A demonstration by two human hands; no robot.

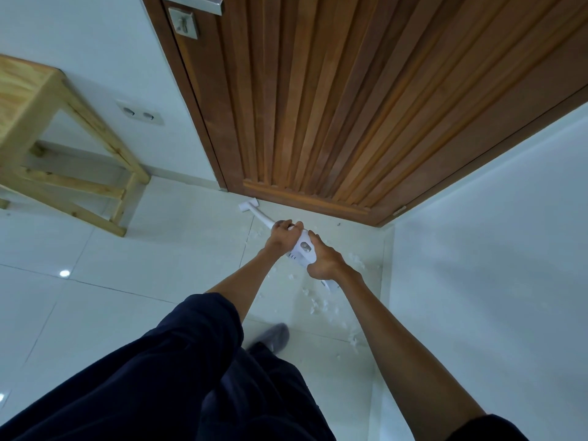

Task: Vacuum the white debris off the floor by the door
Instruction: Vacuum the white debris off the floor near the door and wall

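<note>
**Vacuum nozzle at the door, debris behind it**

The person stands over a white stick vacuum [299, 246] with both hands wrapped around it. The left hand [281, 232] is curled shut around the upper end of the tube, just ahead of the motor body; the right hand [324, 261] is closed around the handle at the back, knuckles up. Two hands on it makes sense here: the rear one carries the weight, while the front one steers the tube close to the floor.

The vacuum's long axis runs diagonally away from the person, from the handle near the right hand, forward and to the left, down to the nozzle [247, 206]. The nozzle sits flat on the white tiled floor [178, 249], right against the bottom edge of the wooden door [318, 122], near the door frame on the left.

The white debris [318, 305] lies mostly nearer the person, scattered beneath the right forearm and toward the corner by the right-hand wall (some flecks also show on the tile just under the hands). So the nozzle points away from the bulk of it, and I would judge most of the cleaning not yet done.

A wooden table [47, 122] stands well to the left, clear of the work.
</note>
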